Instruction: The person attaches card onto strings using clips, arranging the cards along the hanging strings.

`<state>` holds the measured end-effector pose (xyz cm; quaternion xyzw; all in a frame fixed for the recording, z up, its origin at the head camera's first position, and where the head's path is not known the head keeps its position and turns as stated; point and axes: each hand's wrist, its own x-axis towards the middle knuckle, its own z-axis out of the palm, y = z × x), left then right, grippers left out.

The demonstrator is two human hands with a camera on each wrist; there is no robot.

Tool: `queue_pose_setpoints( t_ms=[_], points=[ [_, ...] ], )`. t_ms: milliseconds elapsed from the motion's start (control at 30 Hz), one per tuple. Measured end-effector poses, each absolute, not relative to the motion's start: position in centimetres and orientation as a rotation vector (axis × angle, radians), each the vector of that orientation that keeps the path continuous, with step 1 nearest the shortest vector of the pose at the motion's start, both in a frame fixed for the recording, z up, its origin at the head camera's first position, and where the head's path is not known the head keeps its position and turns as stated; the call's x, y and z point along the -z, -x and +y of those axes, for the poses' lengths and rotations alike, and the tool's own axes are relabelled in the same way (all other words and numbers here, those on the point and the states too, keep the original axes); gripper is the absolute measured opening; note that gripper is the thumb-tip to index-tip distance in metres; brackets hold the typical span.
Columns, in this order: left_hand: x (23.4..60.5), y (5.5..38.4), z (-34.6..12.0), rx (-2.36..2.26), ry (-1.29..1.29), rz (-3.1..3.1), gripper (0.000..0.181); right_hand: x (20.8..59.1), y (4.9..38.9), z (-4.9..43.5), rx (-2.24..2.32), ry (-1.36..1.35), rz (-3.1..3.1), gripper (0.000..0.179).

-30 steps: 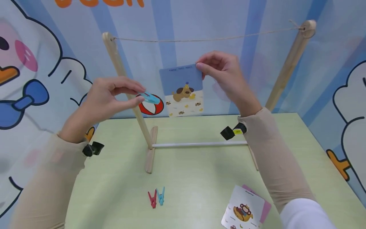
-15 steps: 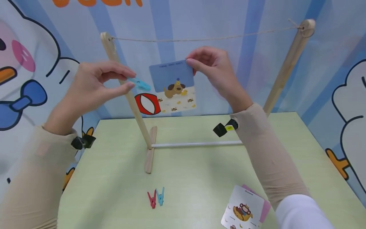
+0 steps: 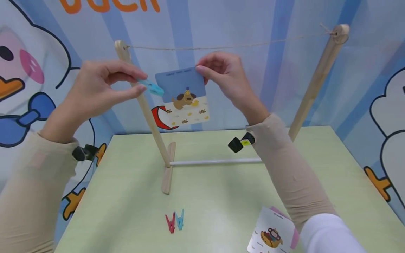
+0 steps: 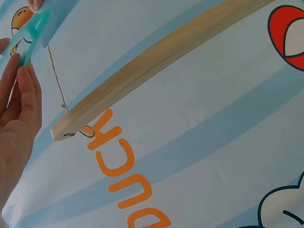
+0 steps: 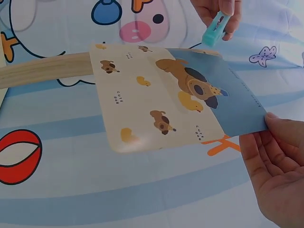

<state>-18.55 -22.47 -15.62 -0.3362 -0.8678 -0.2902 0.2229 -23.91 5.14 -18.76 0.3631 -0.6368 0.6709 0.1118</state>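
My left hand pinches a light-blue plastic clothespin between thumb and fingertips, and my right hand pinches the upper right corner of a blue-and-cream printed card showing a brown dog in a party hat, its other fingers curled. I hold the card up, slightly tilted, with the clothespin just beside its left edge; I cannot tell whether they touch. From my head, the card appears below a thin twine line tied between two pale wooden posts, nearer the left one. A white rod runs low between the posts. On the pale green table a red clothespin and a second blue clothespin lie side by side; to their right, a white monkey card partly covers a pink card.
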Motion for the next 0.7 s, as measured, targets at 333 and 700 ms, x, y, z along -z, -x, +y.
queue_pose_setpoints(
  t_ms=[333, 700],
  points=[
    [14.2, 19.0, -22.7, 0.775, 0.934, -2.372, 0.025, 18.6, 24.1, 3.8, -1.98, -0.988, -1.843, 0.012],
    [13.4, 19.1, -23.3, 0.772, 0.875, -2.359, 0.026, 18.6, 24.1, 2.3, -1.942, -0.912, -1.838, 0.016]
  ],
)
